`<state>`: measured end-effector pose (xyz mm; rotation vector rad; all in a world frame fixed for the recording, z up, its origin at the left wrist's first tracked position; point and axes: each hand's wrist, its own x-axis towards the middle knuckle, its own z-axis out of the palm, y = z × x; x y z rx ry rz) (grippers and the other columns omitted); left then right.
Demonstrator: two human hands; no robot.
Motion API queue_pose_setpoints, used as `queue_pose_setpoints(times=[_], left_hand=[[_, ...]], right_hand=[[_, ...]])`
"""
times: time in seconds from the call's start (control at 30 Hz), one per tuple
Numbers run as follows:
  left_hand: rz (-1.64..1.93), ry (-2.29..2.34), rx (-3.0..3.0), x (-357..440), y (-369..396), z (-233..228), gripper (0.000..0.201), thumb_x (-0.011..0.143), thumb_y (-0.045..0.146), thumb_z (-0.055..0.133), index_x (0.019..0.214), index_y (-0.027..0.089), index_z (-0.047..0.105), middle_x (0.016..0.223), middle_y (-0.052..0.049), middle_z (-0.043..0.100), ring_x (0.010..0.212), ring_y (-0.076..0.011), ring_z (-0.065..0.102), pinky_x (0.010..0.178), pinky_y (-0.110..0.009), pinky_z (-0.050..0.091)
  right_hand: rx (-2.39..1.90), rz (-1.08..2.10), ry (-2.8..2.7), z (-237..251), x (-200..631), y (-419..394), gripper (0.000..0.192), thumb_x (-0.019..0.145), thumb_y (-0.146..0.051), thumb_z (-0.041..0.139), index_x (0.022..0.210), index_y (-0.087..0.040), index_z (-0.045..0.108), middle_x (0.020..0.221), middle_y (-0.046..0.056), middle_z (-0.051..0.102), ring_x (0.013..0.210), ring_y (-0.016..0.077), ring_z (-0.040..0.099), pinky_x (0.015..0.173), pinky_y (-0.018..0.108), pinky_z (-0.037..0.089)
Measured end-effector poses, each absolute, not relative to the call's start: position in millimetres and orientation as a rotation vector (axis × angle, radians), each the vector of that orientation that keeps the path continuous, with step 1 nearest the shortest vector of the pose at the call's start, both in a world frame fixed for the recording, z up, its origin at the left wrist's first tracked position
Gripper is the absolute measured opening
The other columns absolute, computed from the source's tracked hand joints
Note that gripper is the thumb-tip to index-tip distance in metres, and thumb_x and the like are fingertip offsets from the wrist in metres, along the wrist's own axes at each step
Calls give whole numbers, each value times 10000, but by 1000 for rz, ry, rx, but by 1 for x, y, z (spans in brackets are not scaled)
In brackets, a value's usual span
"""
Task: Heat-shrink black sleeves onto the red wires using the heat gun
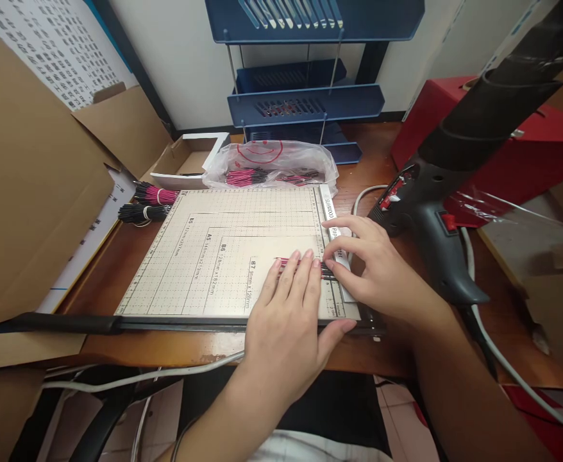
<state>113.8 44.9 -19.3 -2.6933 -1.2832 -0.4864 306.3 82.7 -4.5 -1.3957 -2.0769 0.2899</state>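
Observation:
A cream paper cutter (pixel 166 256) with a printed grid lies on the desk, its black blade arm (pixel 180 325) along the near edge. My left hand (pixel 286 314) rests flat on the board, fingers stretched over a small bundle of red and black wires (pixel 328 272). Only the tips of that bundle show beside the fingers. At the board's right edge, my right hand (pixel 370 266) has its thumb and index finger pinched at the black ends of the wires. Its other fingers reach over the white ruler strip (pixel 329 205).
A black heat gun (pixel 435 199) stands at the right before a red box (pixel 493 154). Tied wire bundles (pixel 149 213) lie left of the cutter. Behind it are a plastic bag of wires (pixel 272 165) and blue tray shelves (pixel 305 106). Cardboard (pixel 36 173) rises at left.

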Motion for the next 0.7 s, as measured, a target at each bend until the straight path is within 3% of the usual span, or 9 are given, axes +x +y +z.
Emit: queue_pose_setpoints(times=[0.13,0.23,0.4,0.5,0.7], left_hand=[[-499,-1285,-2683,114,45,-20,749,1063,608,261,1495,38,484,1586,-138,451,1487,-285,420,1237,-487,348],[-512,-1278,-2695,113,45,-20,747,1063,606,268,1482,31,495,1588,-138,447,1488,-290,418,1237,-491,345],[-526,-1290,-2722,113,45,-20,741,1059,603,295,1490,30,484,1583,-139,457,1483,-295,426,1239,-504,343],[-529,-1298,-2739,113,45,-19,736,1054,604,319,1494,36,482,1585,-139,457,1480,-299,429,1239,-509,346],[-523,-1297,-2789,112,46,-16,743,1045,614,341,1500,44,482,1588,-136,459,1494,-308,404,1258,-499,308]], right_hand=[[-1367,319,-2075,0,305,80,64,879,-237,583,931,-232,621,1369,56,569,1349,247,484,1162,519,306],[-1371,356,-2103,2,305,78,157,896,-269,588,1048,-233,575,1408,85,538,1383,254,451,1171,527,311],[-1433,464,-2203,-1,307,77,279,934,-318,546,1204,-252,515,1537,97,422,1507,291,299,1231,650,151],[-1463,509,-2192,-2,308,78,270,951,-338,513,1208,-257,512,1588,74,358,1560,293,192,1239,665,99],[-1494,568,-2160,-2,306,79,238,996,-371,456,1209,-276,504,1595,34,358,1551,251,215,1254,639,63]])
